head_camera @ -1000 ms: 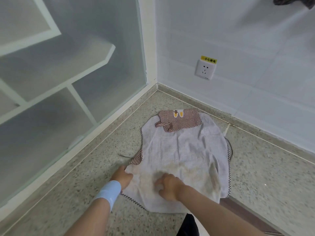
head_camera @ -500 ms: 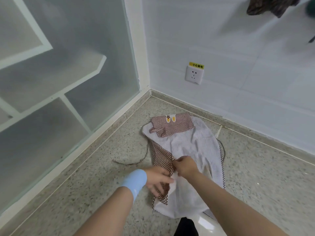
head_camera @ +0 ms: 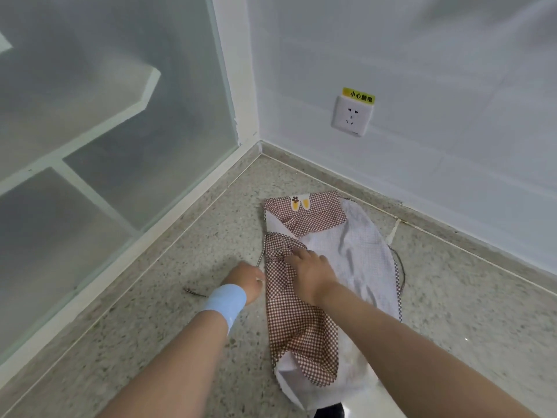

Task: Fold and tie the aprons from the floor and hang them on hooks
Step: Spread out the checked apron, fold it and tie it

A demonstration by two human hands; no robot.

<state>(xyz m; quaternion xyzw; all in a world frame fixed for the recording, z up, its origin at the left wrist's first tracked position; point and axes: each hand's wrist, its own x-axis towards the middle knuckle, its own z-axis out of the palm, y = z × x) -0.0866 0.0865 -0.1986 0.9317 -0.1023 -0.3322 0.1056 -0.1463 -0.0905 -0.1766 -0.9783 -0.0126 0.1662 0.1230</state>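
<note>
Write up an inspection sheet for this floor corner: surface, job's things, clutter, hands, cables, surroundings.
Surface: speckled stone floor, running into a corner between two walls.
Job's things: one apron flat on the floor, its left side folded over so the brown check shows; no hooks in view.
Clutter: nothing seen.
Hands: right hand presses flat on the folded part; left hand, with a blue wristband, sits at the apron's left edge, its grip too blurred to tell.
Cables: nothing seen; only the apron's tie strings trail on the floor.
Surroundings: frosted glass partition on the left; white wall with a socket under a yellow label.
</note>
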